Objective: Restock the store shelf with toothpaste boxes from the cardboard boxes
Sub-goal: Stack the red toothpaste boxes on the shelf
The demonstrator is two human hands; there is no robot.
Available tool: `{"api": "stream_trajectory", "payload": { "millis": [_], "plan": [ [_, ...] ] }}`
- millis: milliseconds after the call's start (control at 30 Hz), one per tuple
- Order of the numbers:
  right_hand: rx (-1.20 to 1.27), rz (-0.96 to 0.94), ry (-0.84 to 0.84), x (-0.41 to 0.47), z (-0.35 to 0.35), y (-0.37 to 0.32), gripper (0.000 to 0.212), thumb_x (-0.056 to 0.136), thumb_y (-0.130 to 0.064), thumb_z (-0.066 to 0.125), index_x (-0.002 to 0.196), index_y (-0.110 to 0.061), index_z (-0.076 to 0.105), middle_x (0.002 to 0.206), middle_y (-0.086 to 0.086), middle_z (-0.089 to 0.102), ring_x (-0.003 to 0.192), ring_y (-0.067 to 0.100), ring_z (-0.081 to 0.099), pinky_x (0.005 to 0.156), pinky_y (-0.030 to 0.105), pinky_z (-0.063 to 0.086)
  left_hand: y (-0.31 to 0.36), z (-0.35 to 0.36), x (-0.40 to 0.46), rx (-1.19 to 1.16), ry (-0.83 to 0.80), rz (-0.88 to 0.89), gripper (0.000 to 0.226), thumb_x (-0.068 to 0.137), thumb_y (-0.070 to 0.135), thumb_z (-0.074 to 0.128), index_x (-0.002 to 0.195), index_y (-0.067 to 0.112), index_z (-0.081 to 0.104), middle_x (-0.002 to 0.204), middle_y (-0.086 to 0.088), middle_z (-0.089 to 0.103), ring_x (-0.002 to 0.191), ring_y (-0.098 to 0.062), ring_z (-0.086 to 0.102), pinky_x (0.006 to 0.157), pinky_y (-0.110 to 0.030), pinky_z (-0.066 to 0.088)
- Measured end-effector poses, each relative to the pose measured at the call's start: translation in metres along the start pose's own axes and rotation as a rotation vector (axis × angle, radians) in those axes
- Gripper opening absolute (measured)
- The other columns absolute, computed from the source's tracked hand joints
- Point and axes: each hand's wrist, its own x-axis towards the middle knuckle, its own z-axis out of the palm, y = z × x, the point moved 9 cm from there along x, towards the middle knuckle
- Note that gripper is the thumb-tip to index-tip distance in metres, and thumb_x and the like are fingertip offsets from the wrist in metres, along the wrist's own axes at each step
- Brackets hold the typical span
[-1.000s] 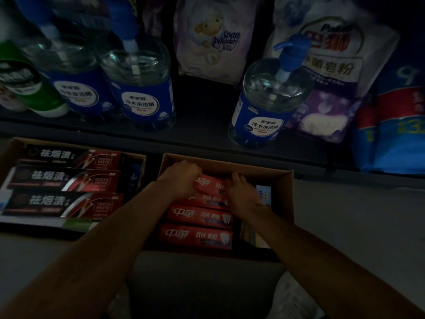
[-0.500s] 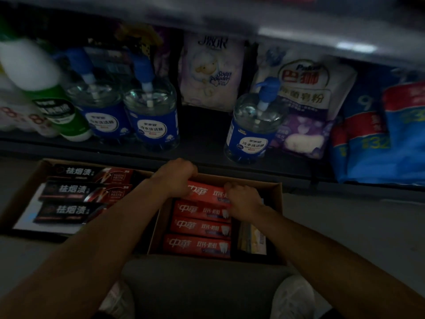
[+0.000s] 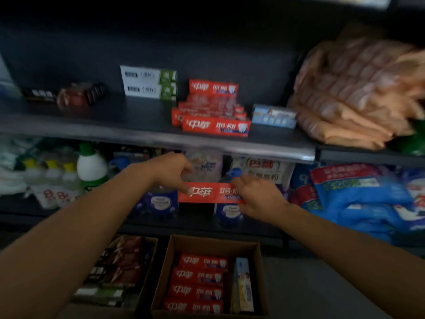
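Right now both hands are carrying one red toothpaste box [image 3: 208, 192] between them, in the air in front of the lower shelf's soap bottles. The left hand [image 3: 171, 172] is pinching the box's left end, fingers curled over the top and one fingertip pressing on the printed front. The right hand [image 3: 258, 199] is gripping the right end, fingers wrapped round it so that end is hidden. The box is lying level, its long axis running side to side from one hand to the other, its printed face turned toward the person.

The upper shelf [image 3: 138, 130] is sitting above and beyond both hands. On it, almost straight up from the held box and a little to the right, a stack of matching red boxes [image 3: 215, 111] is lying with the same side-to-side long axis and faces forward, so in my judgement the box needs lifting and pushing away rather than turning. Both hands look about equally near that stack. A light blue toothpaste box [image 3: 273, 116] is lying just right of it, and white-and-green boxes [image 3: 149, 82] are standing behind to its left.

Below the hands, the open cardboard box [image 3: 165, 272] is holding more red boxes in a row, so restocking is looking partway done. A second carton [image 3: 119, 270] of dark boxes is sitting to its left, under the left forearm.
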Motion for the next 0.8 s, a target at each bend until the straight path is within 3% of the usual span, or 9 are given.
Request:
{"api": "stream_trajectory", "payload": {
  "millis": [167,300,467,600,800],
  "plan": [
    [-0.146,-0.006,0.202,0.012,-0.088,0.022,0.049,0.047,-0.026,0.084,0.088,-0.012,0.061,0.077,0.005,0.061,0.063,0.025,0.060,0.047,0.031,0.044,0.017,-0.072,-0.013,-0.133,0.065,0.008,0.069,0.073,0.029,0.082,0.133,0.010,0.053,0.130,0.000,0.059,0.114,-0.015,0.058,0.100,-0.027,0.045],
    [-0.205,-0.032,0.346,0.021,-0.134,0.032,0.044,0.052,-0.023,0.080,0.089,-0.008,0.061,0.079,0.008,0.060,0.066,0.029,0.059,0.050,0.033,0.046,0.028,-0.118,-0.014,-0.196,0.109,0.040,0.062,0.070,0.027,0.084,0.126,0.014,0.060,0.120,0.002,0.065,0.105,-0.010,0.061,0.102,-0.032,0.046],
    [-0.221,-0.045,0.433,0.040,-0.166,0.046,0.040,0.058,-0.019,0.073,0.093,-0.006,0.060,0.082,0.010,0.058,0.070,0.031,0.058,0.055,0.037,0.050,0.037,-0.163,-0.011,-0.164,0.149,0.020,0.068,0.073,0.027,0.082,0.133,0.011,0.054,0.126,0.000,0.061,0.107,-0.012,0.057,0.102,-0.030,0.044],
    [-0.262,-0.075,0.495,0.058,-0.175,0.057,0.042,0.066,-0.027,0.078,0.099,-0.006,0.062,0.087,0.009,0.062,0.071,0.027,0.060,0.057,0.035,0.050,0.034,-0.183,0.000,-0.175,0.152,0.009,0.065,0.074,0.026,0.081,0.131,0.013,0.055,0.126,0.001,0.061,0.107,-0.011,0.058,0.102,-0.030,0.045],
    [-0.255,-0.089,0.561,0.093,-0.168,0.077,0.047,0.068,-0.031,0.081,0.103,-0.008,0.060,0.093,0.008,0.064,0.076,0.023,0.062,0.062,0.034,0.053,0.020,-0.195,0.027,-0.190,0.139,-0.023,0.034,0.078,0.024,0.077,0.109,0.017,0.066,0.106,0.002,0.068,0.097,-0.013,0.064,0.090,-0.034,0.053]
  ]
}}
